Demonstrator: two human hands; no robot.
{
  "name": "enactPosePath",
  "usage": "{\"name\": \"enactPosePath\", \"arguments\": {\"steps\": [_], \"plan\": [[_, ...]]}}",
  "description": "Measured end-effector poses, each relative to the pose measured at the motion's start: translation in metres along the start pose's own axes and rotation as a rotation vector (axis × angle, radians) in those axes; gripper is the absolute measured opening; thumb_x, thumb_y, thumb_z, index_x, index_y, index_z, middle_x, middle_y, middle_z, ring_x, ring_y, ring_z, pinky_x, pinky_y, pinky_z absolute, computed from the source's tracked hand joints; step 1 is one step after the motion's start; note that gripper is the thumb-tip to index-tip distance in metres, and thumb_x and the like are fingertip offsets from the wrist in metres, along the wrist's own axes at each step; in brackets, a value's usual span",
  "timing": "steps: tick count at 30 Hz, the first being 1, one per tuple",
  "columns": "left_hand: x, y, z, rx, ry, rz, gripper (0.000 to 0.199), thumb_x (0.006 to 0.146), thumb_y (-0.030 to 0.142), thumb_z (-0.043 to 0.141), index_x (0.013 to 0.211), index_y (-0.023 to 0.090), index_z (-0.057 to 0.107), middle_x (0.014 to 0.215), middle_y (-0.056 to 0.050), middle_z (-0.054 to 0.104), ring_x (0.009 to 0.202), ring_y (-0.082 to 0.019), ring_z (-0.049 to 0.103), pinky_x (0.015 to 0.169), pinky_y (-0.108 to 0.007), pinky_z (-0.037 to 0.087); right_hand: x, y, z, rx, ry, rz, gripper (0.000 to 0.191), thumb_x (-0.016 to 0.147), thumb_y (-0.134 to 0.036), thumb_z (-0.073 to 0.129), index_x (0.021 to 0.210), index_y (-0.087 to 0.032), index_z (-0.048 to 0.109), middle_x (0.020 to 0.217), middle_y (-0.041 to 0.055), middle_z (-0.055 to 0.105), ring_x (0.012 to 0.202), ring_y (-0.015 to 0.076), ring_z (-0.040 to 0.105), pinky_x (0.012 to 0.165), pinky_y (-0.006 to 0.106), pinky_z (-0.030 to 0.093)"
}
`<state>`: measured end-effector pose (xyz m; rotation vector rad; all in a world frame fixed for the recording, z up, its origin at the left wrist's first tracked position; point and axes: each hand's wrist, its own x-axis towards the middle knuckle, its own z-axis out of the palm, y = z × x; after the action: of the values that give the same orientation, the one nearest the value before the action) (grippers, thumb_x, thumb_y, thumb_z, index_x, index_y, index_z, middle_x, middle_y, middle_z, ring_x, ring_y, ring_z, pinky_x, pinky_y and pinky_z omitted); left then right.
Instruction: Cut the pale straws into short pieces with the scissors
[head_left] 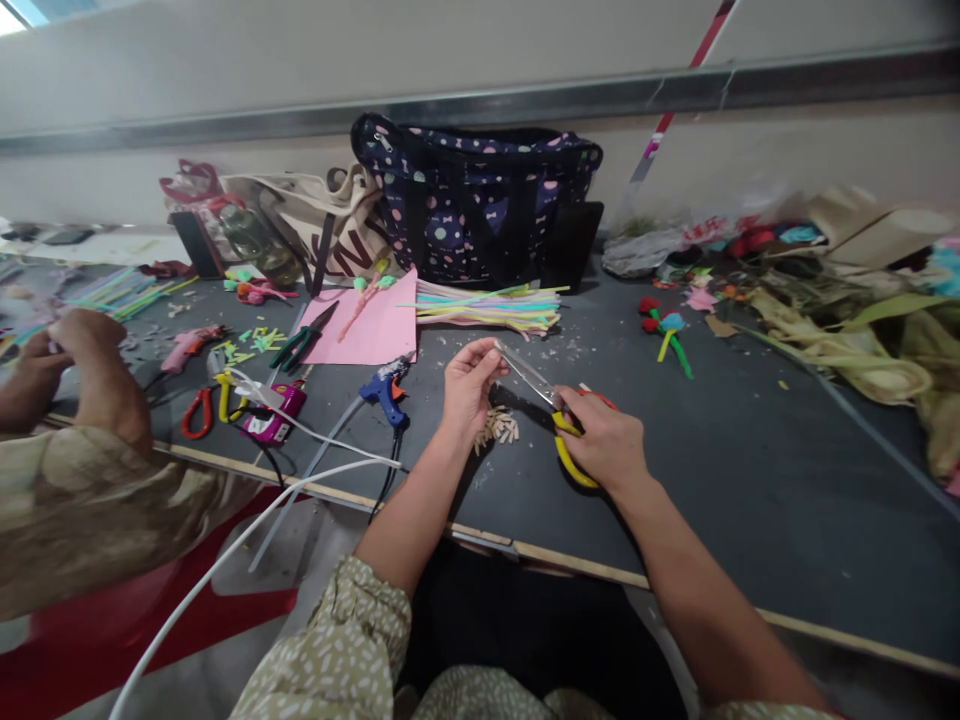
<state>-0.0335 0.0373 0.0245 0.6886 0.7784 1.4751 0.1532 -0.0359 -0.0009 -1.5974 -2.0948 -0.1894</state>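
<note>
In my right hand point(609, 440) is a pair of scissors point(566, 440) with yellow and red handles, its blades pointing up and left. Pinched closed at the blade tips is my left hand point(472, 385); whatever lies between its fingertips is too small to make out. Under and beside that hand, a little heap of short beige cut pieces point(501, 426) lies on the dark table point(705, 530). Left of my forearm rests a blue glue gun point(385, 392) with an orange trigger.
Behind my hands lie a bundle of pastel pipe cleaners point(487, 308), a pink sheet point(360, 325) and a dark dotted bag point(480, 200). Pliers point(304, 338) and a white cable point(330, 467) are leftward, near a co-worker's hands point(75, 345). Right are fuzzy flowers point(666, 328) and dried husks point(847, 340).
</note>
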Motion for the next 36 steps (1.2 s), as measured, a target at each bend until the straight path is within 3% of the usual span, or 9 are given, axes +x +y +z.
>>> {"name": "enactPosePath", "arguments": {"steps": [36], "plan": [[-0.002, -0.0019, 0.002, -0.01, 0.014, 0.009, 0.03, 0.06, 0.029, 0.082, 0.084, 0.018, 0.068, 0.069, 0.002, 0.066, 0.061, -0.008, 0.062, 0.066, -0.022, 0.05, 0.0013, -0.0033, -0.0036, -0.016, 0.012, -0.017, 0.034, 0.081, -0.02, 0.049, 0.112, -0.023, 0.064, 0.087, 0.0004, 0.071, 0.077, 0.0123, 0.061, 0.059, 0.022, 0.036]]}}
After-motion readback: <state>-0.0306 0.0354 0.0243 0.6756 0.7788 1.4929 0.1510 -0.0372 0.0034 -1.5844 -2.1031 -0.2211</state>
